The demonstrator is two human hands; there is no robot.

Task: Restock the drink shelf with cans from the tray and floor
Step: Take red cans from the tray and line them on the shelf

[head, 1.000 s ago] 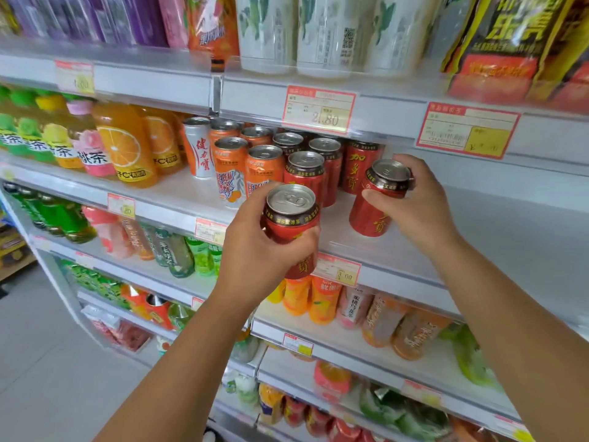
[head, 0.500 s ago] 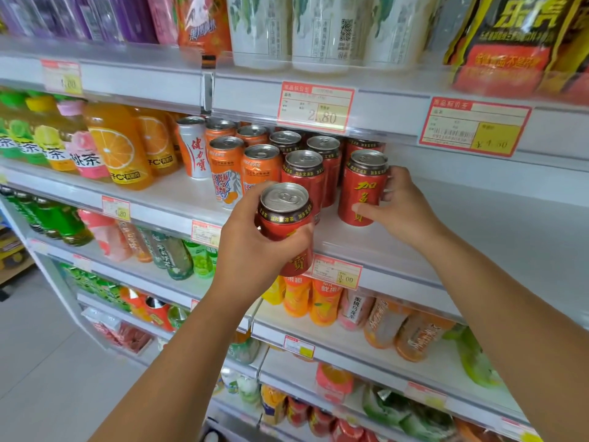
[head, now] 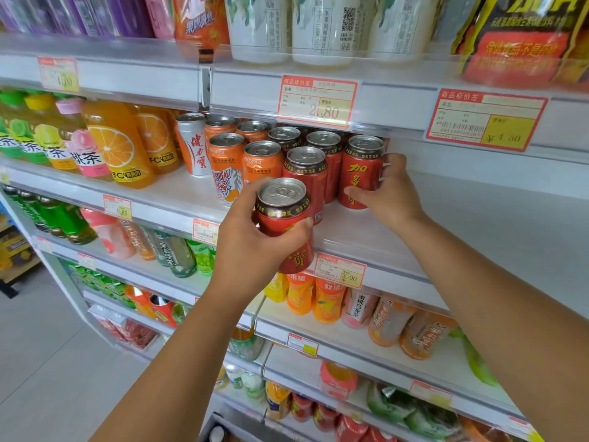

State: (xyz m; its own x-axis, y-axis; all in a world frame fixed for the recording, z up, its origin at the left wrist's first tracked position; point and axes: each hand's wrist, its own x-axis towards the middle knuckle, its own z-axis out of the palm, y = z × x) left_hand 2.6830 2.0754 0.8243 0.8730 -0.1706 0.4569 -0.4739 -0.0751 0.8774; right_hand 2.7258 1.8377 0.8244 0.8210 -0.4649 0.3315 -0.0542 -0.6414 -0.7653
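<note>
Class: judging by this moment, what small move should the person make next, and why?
Probably release the right hand: its red can already stands upright on the shelf beside the red row. The left hand holds another red can awaiting bare shelf.

Single head-worn view, close to the drink shelf, facing forward and slightly downward; floor at 8 o'clock, forearms entering from 6 o'clock

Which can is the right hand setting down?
On the second shelf, find the cluster of cans under the 2.80 price tag. The right hand grips the red can at the cluster's right end, bare shelf beyond it.
</note>
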